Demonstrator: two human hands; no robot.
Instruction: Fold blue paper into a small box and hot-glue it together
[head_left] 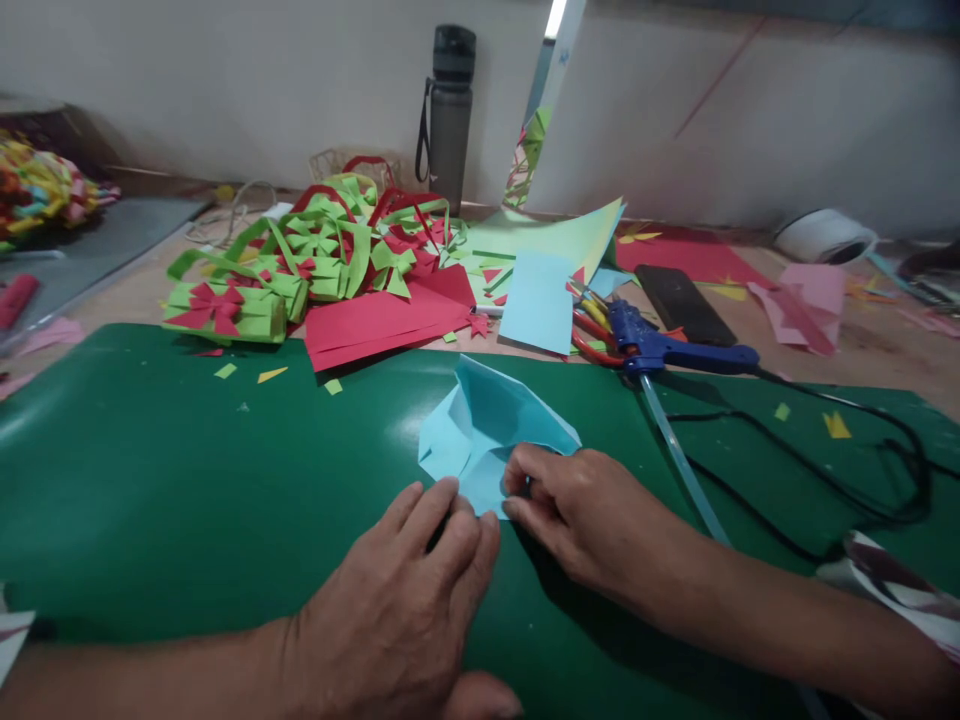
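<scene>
A folded sheet of light blue paper (487,465) lies on the green mat in front of me, its far part standing up like an open pocket. My left hand (420,570) rests palm down at the near left edge of the sheet. Its fingertips touch the paper, with the fingers stretched out and the thumb apart. From the right, my right hand (570,500) pinches the near right side of the blue paper between thumb and bent fingers. Part of the fold is hidden behind the fingers.
Beyond the green mat (187,480) are green paper gift bags (225,305), red paper sheets (390,315) and a grey bottle (450,120). A blue glue gun (660,348) with a glue stick and black cable lies right, near a phone (686,305). Paper scraps are scattered about.
</scene>
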